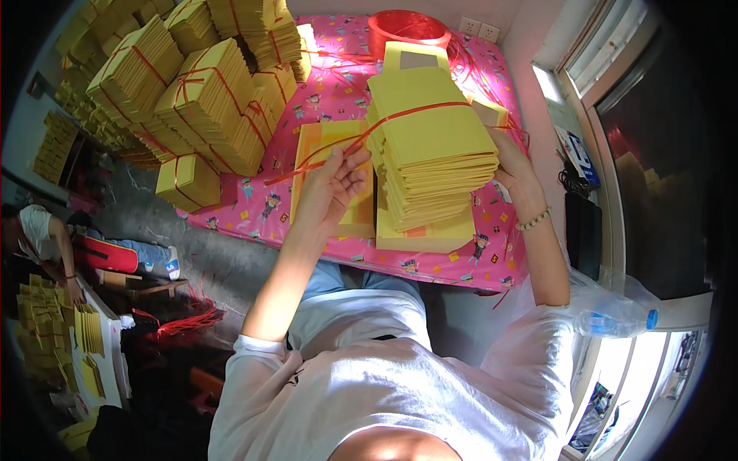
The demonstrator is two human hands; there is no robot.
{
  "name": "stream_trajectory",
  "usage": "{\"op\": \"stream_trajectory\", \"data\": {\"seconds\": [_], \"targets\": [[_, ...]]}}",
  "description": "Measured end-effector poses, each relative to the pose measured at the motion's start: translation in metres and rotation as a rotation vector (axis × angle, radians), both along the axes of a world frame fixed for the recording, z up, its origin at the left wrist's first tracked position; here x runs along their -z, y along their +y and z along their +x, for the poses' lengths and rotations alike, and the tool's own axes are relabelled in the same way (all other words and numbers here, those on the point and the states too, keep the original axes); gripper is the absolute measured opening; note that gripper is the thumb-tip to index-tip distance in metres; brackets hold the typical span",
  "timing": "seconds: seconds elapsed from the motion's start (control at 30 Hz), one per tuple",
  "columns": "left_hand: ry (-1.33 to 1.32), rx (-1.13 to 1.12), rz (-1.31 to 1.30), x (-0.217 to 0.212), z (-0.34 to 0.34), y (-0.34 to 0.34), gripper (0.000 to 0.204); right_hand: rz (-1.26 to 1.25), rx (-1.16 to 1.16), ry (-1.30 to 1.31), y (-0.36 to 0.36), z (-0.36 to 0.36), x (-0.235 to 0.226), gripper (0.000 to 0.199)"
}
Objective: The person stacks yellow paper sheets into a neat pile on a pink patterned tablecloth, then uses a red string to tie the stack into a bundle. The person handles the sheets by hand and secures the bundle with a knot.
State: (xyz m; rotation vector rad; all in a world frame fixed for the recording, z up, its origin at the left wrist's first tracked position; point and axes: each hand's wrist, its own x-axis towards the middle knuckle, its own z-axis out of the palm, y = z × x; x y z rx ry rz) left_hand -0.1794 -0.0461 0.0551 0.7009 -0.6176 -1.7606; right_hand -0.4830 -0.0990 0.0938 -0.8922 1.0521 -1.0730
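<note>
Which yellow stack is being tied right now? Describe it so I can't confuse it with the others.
On the pink patterned table, find the tall yellow stack between the left hand and right hand. Unlike the tied bundles piled at far left, it has only one red ribbon, still loose.

Red round plastic bucket [407, 29]: 1 | clear plastic water bottle [615, 323]: 1 | white wall sockets [479, 30]: 2 | beaded bracelet [533, 221]: 1

Left hand [332, 184]: I see it raised, fingers curled, pinching | Right hand [513, 170]: raised, palm inward, gripping, beaded wrist | Both forearms: reaching forward.
</note>
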Motion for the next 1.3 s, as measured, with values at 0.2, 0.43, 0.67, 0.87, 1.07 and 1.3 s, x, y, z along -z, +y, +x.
{"op": "stream_trajectory", "data": {"seconds": [0.2,0.43,0.67,0.87,1.07,1.3], "targets": [[-0.035,0.177,0.211,0.031,0.005,0.0,0.039,0.081,-0.07,0.073,-0.012,-0.031,0.035,0.024],[-0.292,0.272,0.27,0.042,0.004,-0.004,0.037,0.102,-0.023,0.21,0.005,-0.001,0.018,0.031],[-0.439,0.252,0.299,0.037,-0.006,-0.012,0.029,0.082,0.052,0.274,0.019,0.007,0.015,0.038],[-0.463,0.164,0.275,0.037,-0.021,-0.006,0.026,0.149,0.141,0.203,0.012,-0.004,0.033,0.04],[-0.603,0.052,0.186,0.026,-0.037,0.007,0.028,0.229,0.154,0.031,-0.003,-0.028,0.058,0.04],[-0.65,0.006,0.062,0.008,-0.036,0.005,0.027,0.242,0.158,-0.004,-0.01,-0.021,0.057,0.039]]}}
